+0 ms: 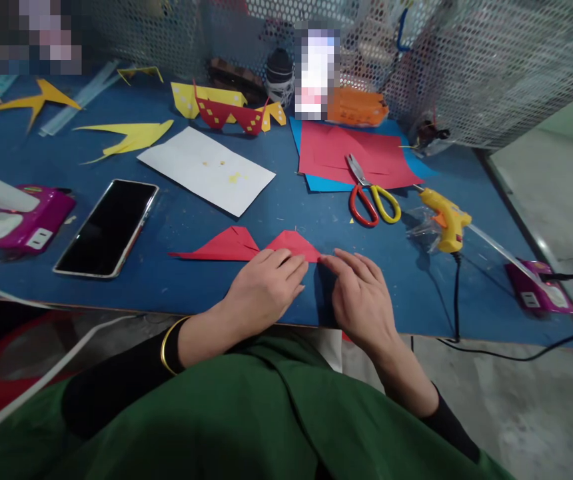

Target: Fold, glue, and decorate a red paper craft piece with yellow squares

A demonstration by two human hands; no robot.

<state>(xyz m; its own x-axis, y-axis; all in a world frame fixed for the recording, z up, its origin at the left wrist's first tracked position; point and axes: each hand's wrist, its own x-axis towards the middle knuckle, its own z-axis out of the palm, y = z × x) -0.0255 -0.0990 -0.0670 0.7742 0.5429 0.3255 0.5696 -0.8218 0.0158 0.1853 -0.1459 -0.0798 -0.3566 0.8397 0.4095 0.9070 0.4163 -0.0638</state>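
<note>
A folded red paper (231, 244) with two pointed humps lies along the blue table in front of me. My left hand (269, 283) rests flat over its right half, fingers stretched out and pressing on the paper. At the paper's right tip, my right hand (361, 293) touches down with its forefinger, the other fingers loosely spread. Beyond my hands lies a white sheet (206, 170) with small yellow scraps on it. Scissors (366, 190) with one red and one yellow handle lie partly on red sheets (356, 157), which cover a blue sheet (294, 130).
A yellow glue gun (445, 219) and a purple power socket (541, 290) with cables are at the right. To the left lie a phone (109, 227) and another purple socket (21, 220). Dotted paper masks (229, 115) and yellow paper cutouts (134, 139) lie toward the mesh panel (246, 40).
</note>
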